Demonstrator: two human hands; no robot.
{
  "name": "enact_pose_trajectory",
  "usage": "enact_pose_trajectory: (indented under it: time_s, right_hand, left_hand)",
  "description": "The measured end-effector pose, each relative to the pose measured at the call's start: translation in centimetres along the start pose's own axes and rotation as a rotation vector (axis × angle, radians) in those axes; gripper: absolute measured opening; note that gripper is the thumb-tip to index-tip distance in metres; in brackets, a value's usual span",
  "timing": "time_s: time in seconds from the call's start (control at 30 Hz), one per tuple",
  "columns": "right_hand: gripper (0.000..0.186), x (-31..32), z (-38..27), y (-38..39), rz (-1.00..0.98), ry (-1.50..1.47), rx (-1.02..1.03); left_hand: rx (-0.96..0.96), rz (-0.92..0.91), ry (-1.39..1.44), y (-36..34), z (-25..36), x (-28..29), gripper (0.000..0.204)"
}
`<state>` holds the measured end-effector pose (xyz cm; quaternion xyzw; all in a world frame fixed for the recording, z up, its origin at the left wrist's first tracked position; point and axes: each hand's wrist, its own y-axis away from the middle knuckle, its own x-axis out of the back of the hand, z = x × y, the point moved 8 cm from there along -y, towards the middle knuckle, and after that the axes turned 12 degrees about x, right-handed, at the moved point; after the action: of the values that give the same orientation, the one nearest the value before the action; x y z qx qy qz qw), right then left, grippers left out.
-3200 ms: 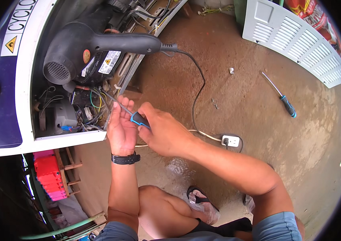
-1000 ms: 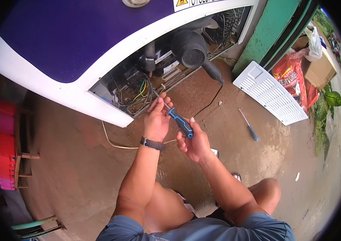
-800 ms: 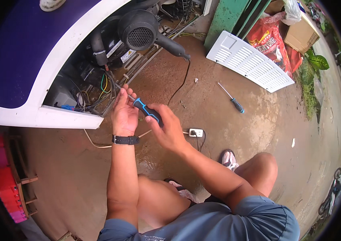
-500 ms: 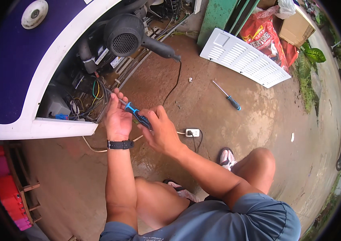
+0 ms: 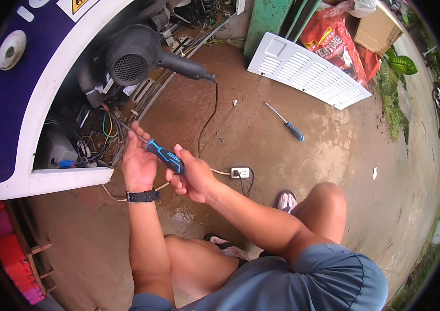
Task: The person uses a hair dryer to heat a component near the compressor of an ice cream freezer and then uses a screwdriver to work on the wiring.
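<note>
A blue-and-black screwdriver (image 5: 165,156) points up and left into the open base of a white-and-purple cabinet (image 5: 69,181). My right hand (image 5: 198,179) grips the rear of its handle, thumb on top. Palm up, my left hand (image 5: 139,168) has its fingers curled about the shaft, just ahead of the handle. The screwdriver's tip is lost among dark cables (image 5: 119,136) and a few green and yellow wires, so what it touches is unclear. A black hair dryer (image 5: 145,45) rests above the hands at the cabinet opening.
A second screwdriver (image 5: 293,129) lies on the wet concrete floor. A white power strip (image 5: 240,172) with a plug in it sits right of my hands. Beyond are a white slatted panel (image 5: 308,70), a green post (image 5: 266,23), a red bag (image 5: 334,44) and a cardboard box (image 5: 378,31).
My right hand has shifted its hold back along the handle, with its fingers turned, baring more of the handle. The whole view has moved slightly, so the surroundings sit further left.
</note>
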<state>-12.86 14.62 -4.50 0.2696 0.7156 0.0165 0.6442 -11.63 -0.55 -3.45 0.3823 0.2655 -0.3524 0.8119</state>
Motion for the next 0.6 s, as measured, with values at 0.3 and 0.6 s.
enact_pose_trajectory:
  time_s: [0.3, 0.6]
  right_hand:
    - [0.048, -4.4, -5.3, 2.8, -0.176, 1.47, 1.079]
    - [0.042, -5.1, -4.7, 3.3, -0.186, 1.569, 0.986]
  left_hand:
    - [0.044, -0.034, 0.023, 0.0, 0.1, 0.4, 0.034]
    - [0.021, -0.057, -0.026, 0.3, 0.6, 0.5, 0.036]
